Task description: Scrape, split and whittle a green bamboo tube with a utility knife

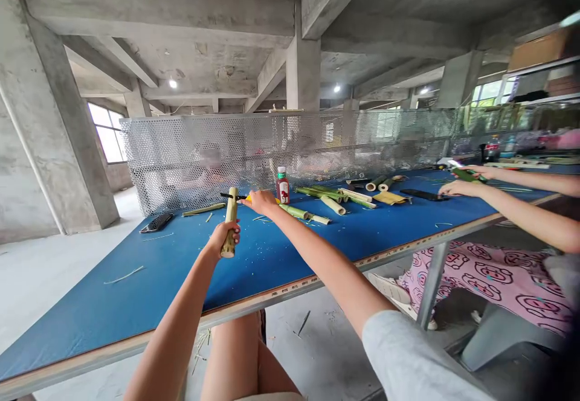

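Bamboo, a pale yellow-green round stick (229,208), is in the left hand (223,236), above the blue tabletop (149,292). The left hand is curled all the way around its lower part. The stick is almost upright, with its top leaning a tiny bit toward one o'clock. I cannot tell if its bottom end touches the tabletop. The right hand (263,200) is closed around the yellow handle of a knife with a thin dark blade (241,197). The blade goes across the stick near the top.

Think of a clock with the stick in the middle. A shiny black phone (156,223) lies at nine o'clock. A long thin green bamboo strip (203,209) is at ten o'clock. At eight o'clock there is a thin pale curl (124,275). A red bottle with a green and white cap (283,188) stands at two o'clock. Near three o'clock is a pile of green bamboo tubes (317,192), and past it a folded yellow cloth (390,198). Farther out at three o'clock, another person's hands (457,188) are at a dark green bamboo piece (466,176). A silver metal screen full of holes (199,153) stands at twelve o'clock.
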### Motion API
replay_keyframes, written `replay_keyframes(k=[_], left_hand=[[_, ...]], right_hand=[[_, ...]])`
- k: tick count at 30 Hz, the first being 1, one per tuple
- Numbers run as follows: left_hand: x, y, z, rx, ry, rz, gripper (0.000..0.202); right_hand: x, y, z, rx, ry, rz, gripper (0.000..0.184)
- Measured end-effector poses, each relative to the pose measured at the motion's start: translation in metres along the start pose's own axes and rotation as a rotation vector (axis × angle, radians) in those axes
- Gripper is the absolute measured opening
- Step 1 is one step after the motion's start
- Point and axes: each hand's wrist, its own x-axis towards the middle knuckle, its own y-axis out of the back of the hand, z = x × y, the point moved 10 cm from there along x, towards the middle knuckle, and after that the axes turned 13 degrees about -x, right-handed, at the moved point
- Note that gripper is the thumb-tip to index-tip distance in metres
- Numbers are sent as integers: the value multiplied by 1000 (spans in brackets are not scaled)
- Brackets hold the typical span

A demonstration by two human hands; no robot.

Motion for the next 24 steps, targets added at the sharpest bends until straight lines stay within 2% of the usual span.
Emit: replay_keyframes(k=[4, 8, 18, 24], left_hand=[[2, -1, -14, 18, 23, 0, 33], [0, -5, -17, -22, 31, 28, 30], [-7, -7, 1, -119, 80, 87, 23], [-11, -5, 11, -52, 19, 168, 18]], right_hand=[[-11, -16, 10, 0, -45, -52, 72], [-14, -15, 11, -21, -86, 8, 68], [9, -4, -7, 34, -41, 42, 69], [9, -3, -7, 63, -46, 15, 67]])
